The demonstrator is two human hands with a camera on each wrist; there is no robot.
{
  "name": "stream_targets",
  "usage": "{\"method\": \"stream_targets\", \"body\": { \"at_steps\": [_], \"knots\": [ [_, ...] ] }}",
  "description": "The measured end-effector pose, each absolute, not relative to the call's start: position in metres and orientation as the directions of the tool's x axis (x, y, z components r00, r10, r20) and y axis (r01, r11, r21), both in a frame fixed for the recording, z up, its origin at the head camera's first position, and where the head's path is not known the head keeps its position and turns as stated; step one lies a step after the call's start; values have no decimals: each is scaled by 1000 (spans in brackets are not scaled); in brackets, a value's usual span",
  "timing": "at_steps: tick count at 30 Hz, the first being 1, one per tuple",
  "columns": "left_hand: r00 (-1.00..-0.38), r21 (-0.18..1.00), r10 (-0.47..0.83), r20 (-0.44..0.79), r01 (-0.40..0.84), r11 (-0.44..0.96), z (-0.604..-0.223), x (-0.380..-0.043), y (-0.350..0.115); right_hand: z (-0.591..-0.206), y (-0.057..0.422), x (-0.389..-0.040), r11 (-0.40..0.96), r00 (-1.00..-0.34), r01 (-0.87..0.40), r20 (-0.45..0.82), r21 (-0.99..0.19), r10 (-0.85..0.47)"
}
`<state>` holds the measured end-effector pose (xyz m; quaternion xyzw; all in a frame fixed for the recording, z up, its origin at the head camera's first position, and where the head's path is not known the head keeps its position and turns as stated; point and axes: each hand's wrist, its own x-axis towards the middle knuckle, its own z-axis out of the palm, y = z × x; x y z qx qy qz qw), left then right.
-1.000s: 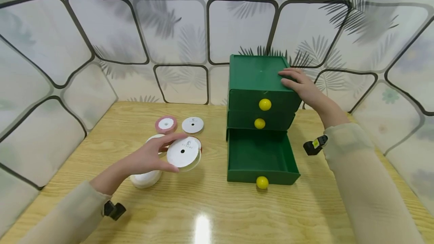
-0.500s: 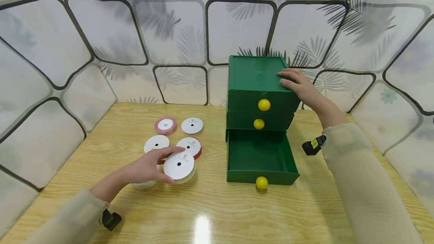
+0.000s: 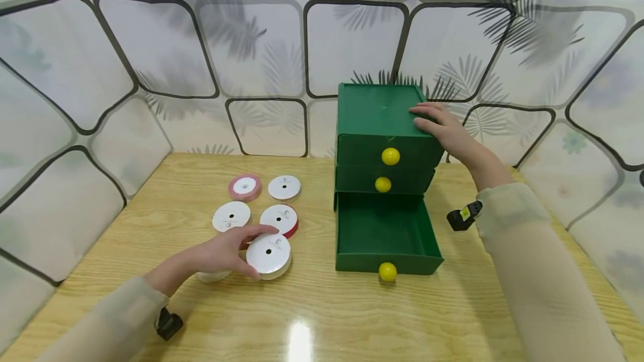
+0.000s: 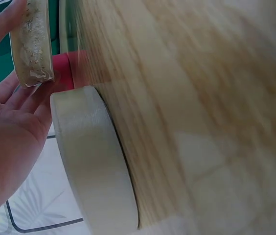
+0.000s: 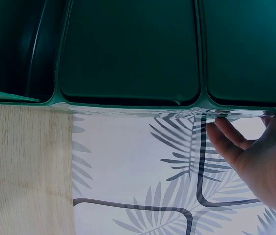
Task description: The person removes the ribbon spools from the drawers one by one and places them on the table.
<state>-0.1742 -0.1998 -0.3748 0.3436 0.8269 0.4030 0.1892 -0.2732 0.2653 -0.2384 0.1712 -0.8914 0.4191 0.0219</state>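
Note:
My left hand (image 3: pixel 226 251) holds a white-faced ribbon spool (image 3: pixel 269 253) by its left rim, thumb on the near side and fingers on the far side, low over the table. In the left wrist view this ribbon spool (image 4: pixel 33 46) shows a cream, glittery edge. Nearer that camera stands a wider cream ribbon roll (image 4: pixel 94 161), mostly hidden under the hand in the head view. My right hand (image 3: pixel 448 130) rests on the top right edge of a green drawer cabinet (image 3: pixel 379 110). Its lowest drawer (image 3: pixel 382 225) is pulled out with nothing inside.
Behind the left hand lie a red-edged ribbon spool (image 3: pixel 279 219), a white spool (image 3: pixel 231 215), a pink ribbon roll (image 3: pixel 245 187) and another white spool (image 3: pixel 284 187). Yellow knobs mark the drawers, the lowest knob (image 3: pixel 387 271) jutting forward. A patterned backdrop (image 3: pixel 266 60) stands behind the table.
The left hand has brought its ribbon spool down and toward the front, uncovering the red-edged and white spools behind. The right hand keeps its place on the cabinet.

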Motion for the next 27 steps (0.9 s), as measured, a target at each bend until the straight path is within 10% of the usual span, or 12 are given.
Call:
{"method": "stream_targets", "body": {
  "at_steps": [27],
  "knots": [
    [-691,739,709,-140,404,539,-378,-173,-197,-239,267,-274,592,-945,-313,179,-742,-275]
  ]
}}
